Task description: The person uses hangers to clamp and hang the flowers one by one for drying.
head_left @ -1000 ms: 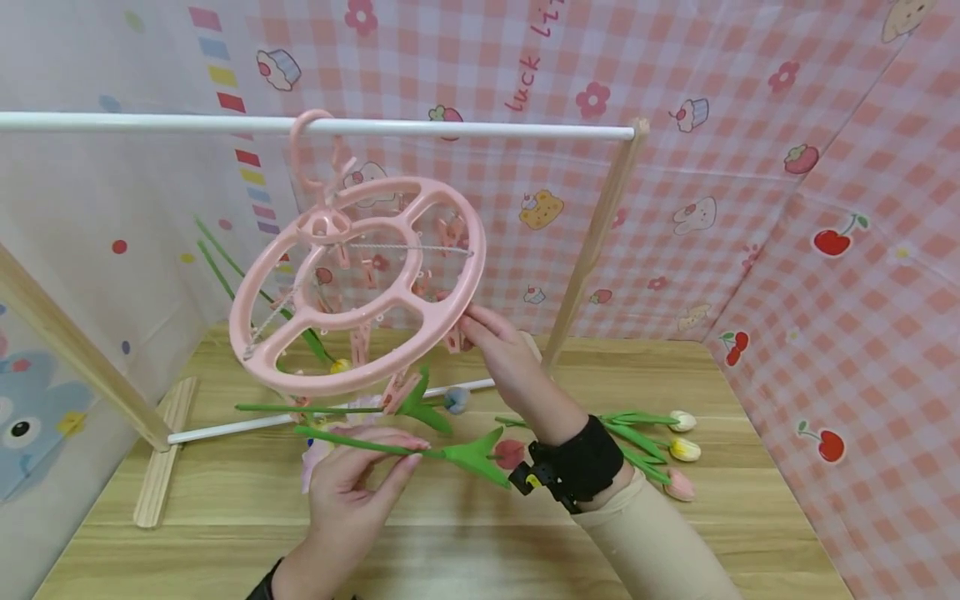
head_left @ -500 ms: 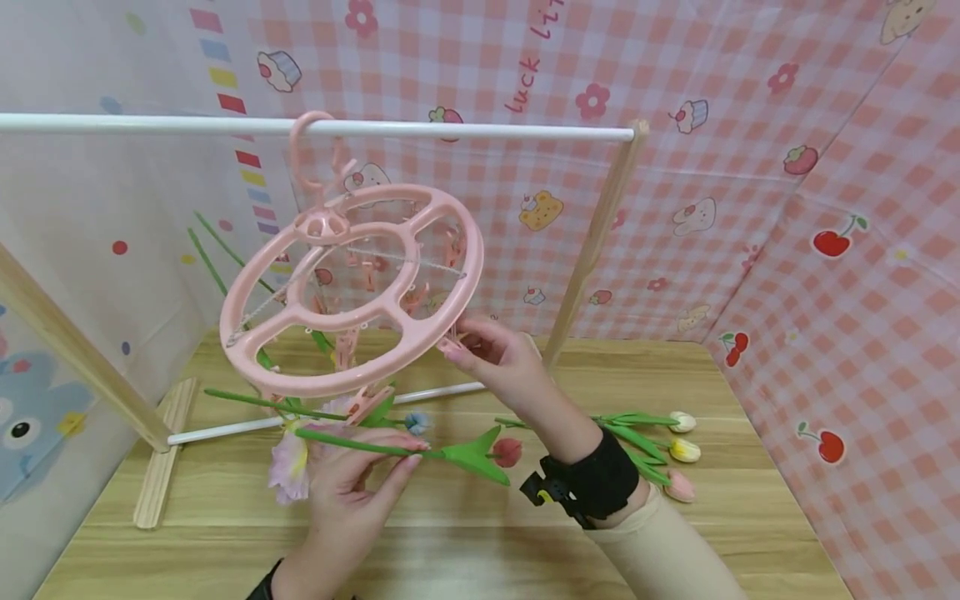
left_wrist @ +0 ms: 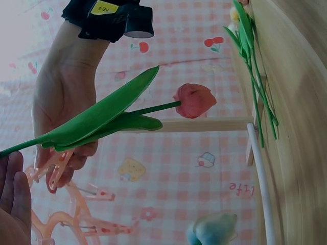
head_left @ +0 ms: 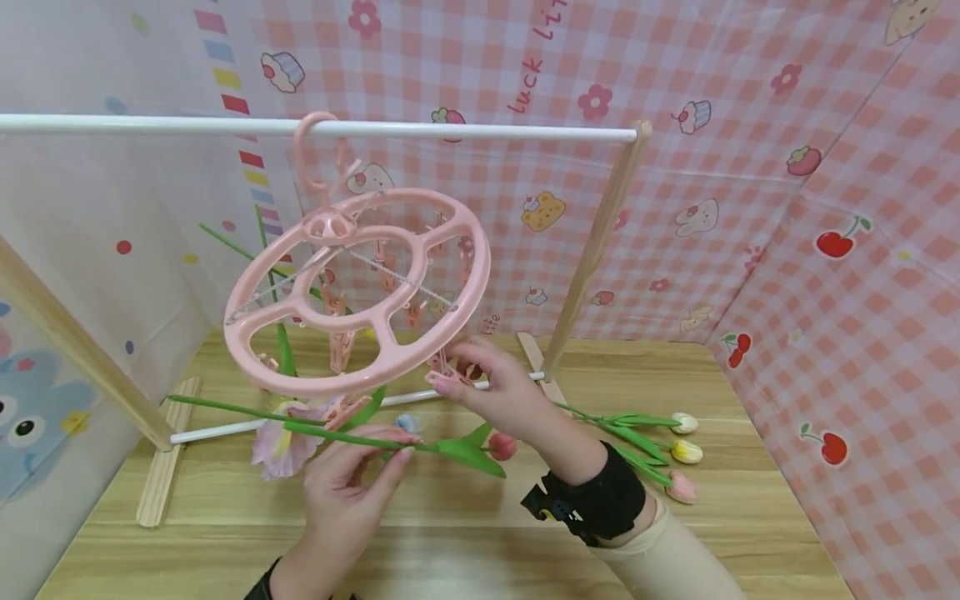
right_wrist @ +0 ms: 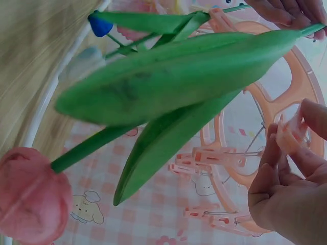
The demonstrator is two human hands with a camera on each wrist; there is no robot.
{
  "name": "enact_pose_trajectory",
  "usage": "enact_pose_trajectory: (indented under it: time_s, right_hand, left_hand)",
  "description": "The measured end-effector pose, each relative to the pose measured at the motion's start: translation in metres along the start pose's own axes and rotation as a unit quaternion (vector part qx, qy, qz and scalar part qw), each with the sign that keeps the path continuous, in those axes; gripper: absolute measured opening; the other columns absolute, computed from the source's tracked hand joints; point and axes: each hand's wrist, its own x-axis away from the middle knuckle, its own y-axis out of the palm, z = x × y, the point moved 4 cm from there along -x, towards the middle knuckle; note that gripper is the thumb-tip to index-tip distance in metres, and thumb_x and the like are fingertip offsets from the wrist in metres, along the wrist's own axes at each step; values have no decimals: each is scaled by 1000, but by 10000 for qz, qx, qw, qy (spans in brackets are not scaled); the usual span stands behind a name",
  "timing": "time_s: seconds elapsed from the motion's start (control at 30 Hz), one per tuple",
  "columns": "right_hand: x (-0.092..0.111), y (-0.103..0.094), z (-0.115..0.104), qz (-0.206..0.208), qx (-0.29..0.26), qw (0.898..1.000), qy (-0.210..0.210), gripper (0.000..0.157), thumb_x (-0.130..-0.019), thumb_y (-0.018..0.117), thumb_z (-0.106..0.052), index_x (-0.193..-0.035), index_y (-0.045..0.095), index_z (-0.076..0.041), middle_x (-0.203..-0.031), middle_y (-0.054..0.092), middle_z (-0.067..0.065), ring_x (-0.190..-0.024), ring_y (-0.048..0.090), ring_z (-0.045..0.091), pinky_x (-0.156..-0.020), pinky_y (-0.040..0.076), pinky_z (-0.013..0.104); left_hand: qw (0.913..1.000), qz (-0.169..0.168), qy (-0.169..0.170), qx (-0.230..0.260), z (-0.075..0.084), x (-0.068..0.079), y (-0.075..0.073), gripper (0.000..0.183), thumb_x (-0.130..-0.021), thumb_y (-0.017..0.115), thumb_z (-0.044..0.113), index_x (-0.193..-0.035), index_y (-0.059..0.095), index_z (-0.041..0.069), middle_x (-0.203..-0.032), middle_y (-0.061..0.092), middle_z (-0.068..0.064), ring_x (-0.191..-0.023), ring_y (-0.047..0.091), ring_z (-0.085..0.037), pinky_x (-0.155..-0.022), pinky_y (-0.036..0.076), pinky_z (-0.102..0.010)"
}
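Note:
My left hand [head_left: 348, 483] pinches the green stem of a red artificial tulip [head_left: 503, 447], which lies nearly level with its bloom to the right. My right hand [head_left: 501, 390] pinches a pink clothespin [right_wrist: 289, 137] at the near right rim of a pink round clip hanger [head_left: 397, 364]. In the right wrist view the tulip's leaves [right_wrist: 153, 76] cross in front of the hanger. A blue tulip [head_left: 407, 424] hangs sideways from another clip [head_left: 347, 412] on the near rim. Left of it is a lilac flower [head_left: 281, 450], partly behind its stem.
The hanger hooks over a white rod [head_left: 525, 132] on wooden posts [head_left: 600, 242]. A lower white bar [head_left: 217, 432] runs close over the wooden table [head_left: 487, 550]. Several tulips [head_left: 686, 452] lie at the right. Patterned cloth [head_left: 660, 67] walls the back and sides.
The hanger has turned on its hook, and its clipped flowers have swung left. My right hand has shifted slightly down with the clothespin. The left hand still holds the red tulip.

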Motion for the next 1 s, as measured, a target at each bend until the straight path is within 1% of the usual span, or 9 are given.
enact_pose_trajectory:
  time_s: [0.07, 0.13, 0.27, 0.4, 0.5, 0.63, 0.8, 0.9, 1.0]
  right_hand:
    - [1, 0, -1, 61, 7, 10000, 60, 24, -79, 62, -3, -102, 58, 2, -88, 57, 12, -81, 51, 23, -71, 44, 35]
    - [1, 1, -2, 109, -89, 9999, 100, 25, -78, 64, -3, -102, 58, 2, -88, 59, 11, -82, 53, 24, -72, 43, 35]
    - [-1, 2, -1, 153, -592, 9980, 156, 28, -77, 63, 1, -103, 56, 4, -88, 60, 13, -83, 56, 24, -76, 46, 35]
    - [-2, 5, 12, 117, -1241, 9919, 251, 31, -77, 64, 0, -106, 54, 2, -94, 59, 13, -87, 57, 23, -79, 48, 37]
    - [-3, 8, 23, 27, -1677, 9853, 339, 32, -78, 64, -3, -109, 53, -3, -97, 59, 11, -91, 57, 21, -79, 49, 36]
    - [-3, 9, 27, -45, -1989, 9788, 481, 37, -79, 63, -5, -114, 52, -3, -100, 59, 12, -93, 57, 22, -78, 50, 34]
    - [-3, 10, 29, 33, -2266, 9716, 674, 38, -80, 61, 0, -116, 51, 2, -99, 60, 16, -90, 58, 21, -76, 51, 32]
    - [-2, 11, 29, 83, -2476, 9669, 612, 37, -79, 60, 2, -115, 51, 4, -99, 59, 15, -88, 59, 20, -75, 51, 31]
    - [-1, 13, 26, 111, -2613, 9643, 420, 34, -79, 60, 2, -111, 51, 7, -96, 60, 12, -87, 60, 20, -73, 52, 31]
  left_hand:
    - [10000, 72, -19, 1, 0, 0, -1, 19, -69, 61, -18, -87, 60, -11, -87, 62, -19, -84, 60, -22, -75, 51, -25]
    - [9999, 147, -47, 4, -1, 0, -2, 19, -69, 60, -20, -87, 60, -12, -86, 62, -20, -81, 60, -20, -73, 51, -23]
    - [9993, 340, -103, -77, -2, -1, -5, 19, -68, 59, -21, -86, 60, -13, -84, 61, -20, -79, 60, -19, -69, 52, -22]
    - [9984, 495, -199, -196, -4, -4, -9, 19, -69, 58, -22, -86, 59, -14, -84, 62, -19, -79, 60, -18, -71, 51, -22]
    - [9972, 633, -353, -210, -5, -7, -12, 19, -69, 57, -23, -86, 58, -15, -84, 62, -18, -79, 61, -17, -70, 51, -21]
    - [9948, 831, -534, -251, -7, -9, -16, 18, -69, 56, -25, -84, 58, -16, -83, 62, -20, -79, 61, -17, -70, 52, -22]
    - [9913, 1005, -777, -348, -18, -5, -23, 18, -69, 56, -25, -83, 58, -15, -82, 61, -20, -76, 61, -19, -67, 52, -22]
    - [9896, 1087, -903, -260, -24, -2, -27, 19, -69, 56, -25, -84, 58, -15, -83, 62, -20, -75, 61, -19, -66, 52, -22]
    - [9890, 1140, -922, -207, -25, -2, -29, 19, -68, 56, -26, -85, 58, -16, -83, 62, -20, -74, 61, -19, -65, 52, -22]
